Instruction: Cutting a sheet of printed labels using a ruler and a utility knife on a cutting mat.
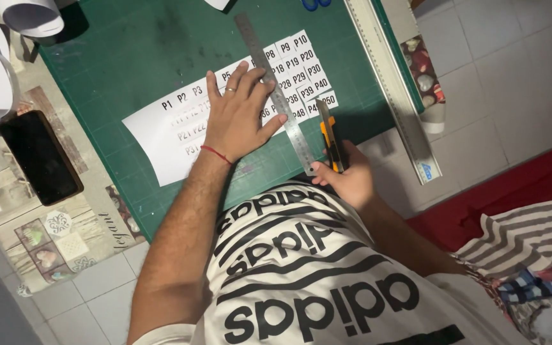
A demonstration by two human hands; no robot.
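Now: one hand pins a ruler to paper, the other holds a knife beside it.

Flat and spread, the left hand [237, 115] presses the steel ruler [276, 96] onto the white printed sheet [161, 137] on the green cutting mat [129, 57]. Closed round the orange utility knife [331, 137], the right hand [349, 179] holds its blade just right of the ruler's near end. A dark phone [39, 156] lies far left; a long straightedge [394, 89] lies right.

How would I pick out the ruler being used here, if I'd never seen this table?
Find the green cutting mat and the white sheet of printed labels on it. The ruler lies across that sheet, pressed down by the left hand, beside the knife in the right hand. It is the short, narrow steel one, not the long pale straightedge at the mat's edge.
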